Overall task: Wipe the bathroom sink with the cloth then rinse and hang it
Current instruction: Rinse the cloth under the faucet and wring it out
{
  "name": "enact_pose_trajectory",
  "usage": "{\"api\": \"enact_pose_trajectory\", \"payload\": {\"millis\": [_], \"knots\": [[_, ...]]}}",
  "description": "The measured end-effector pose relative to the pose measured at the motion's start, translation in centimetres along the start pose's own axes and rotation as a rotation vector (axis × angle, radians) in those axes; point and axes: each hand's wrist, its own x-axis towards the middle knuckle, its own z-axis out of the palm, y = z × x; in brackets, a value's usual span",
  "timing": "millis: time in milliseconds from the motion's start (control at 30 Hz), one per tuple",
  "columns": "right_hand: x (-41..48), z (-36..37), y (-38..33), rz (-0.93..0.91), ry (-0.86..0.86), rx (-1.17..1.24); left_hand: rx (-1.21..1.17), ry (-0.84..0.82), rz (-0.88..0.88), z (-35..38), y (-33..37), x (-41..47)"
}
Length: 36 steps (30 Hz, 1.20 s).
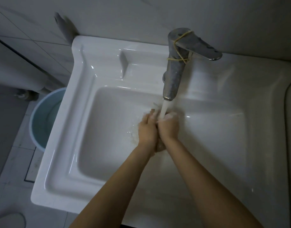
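Observation:
A white rectangular sink (pixel 85 122) fills the view. A grey metal faucet (pixel 173 74) with a yellow rubber band around it runs a stream of water (pixel 163 111). Under that stream my left hand (pixel 146 129) and my right hand (pixel 168 127) are pressed together over the basin, both closed around a pale wet cloth (pixel 159 146). Only bits of the cloth show, below the wrists and past the fingertips; the rest is hidden between my palms.
A light blue bucket (pixel 42 119) with water stands on the tiled floor left of the sink. Tiled walls rise behind and to the left. A flat soap ledge (pixel 141 63) lies left of the faucet base.

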Motion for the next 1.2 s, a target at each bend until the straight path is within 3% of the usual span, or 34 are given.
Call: {"api": "enact_pose_trajectory", "payload": {"millis": [67, 200, 400, 600, 733, 833, 1033, 1133, 1200], "knots": [[1.2, -0.3, 0.0, 0.046, -0.018, -0.005, 0.031, -0.034, 0.002, 0.2, -0.6, -0.4], [-3.6, 0.6, 2.0, 0.038, -0.028, 0.040, 0.314, -0.001, -0.069, -1.3, 0.6, 2.3], [1.1, -0.4, 0.1, 0.083, 0.015, -0.021, 0.015, 0.003, -0.085, 0.8, -1.2, -0.7], [-3.7, 0.7, 1.7, 0.038, 0.030, 0.060, 0.395, -0.001, -0.088, -0.9, 0.8, 4.2], [-0.3, -0.3, 0.9, 0.065, 0.013, 0.080, 0.335, -0.012, 0.012, 0.2, -0.4, 1.5], [1.7, -0.7, 0.7, 0.253, -0.013, 0.342, 0.019, -0.121, -0.004, -0.4, -0.5, -0.2], [0.5, 0.8, 0.5, 0.268, -0.103, 0.517, -0.005, 0.219, 0.258, -5.8, 1.3, 0.9], [-0.2, 1.9, 0.0, 0.219, -0.015, 0.379, 0.070, 0.250, 0.312, -7.3, 1.5, 1.0], [-0.3, 1.6, 0.0, 0.221, -0.003, 0.428, 0.110, 0.228, 0.342, -7.4, 1.6, 1.1]]}}
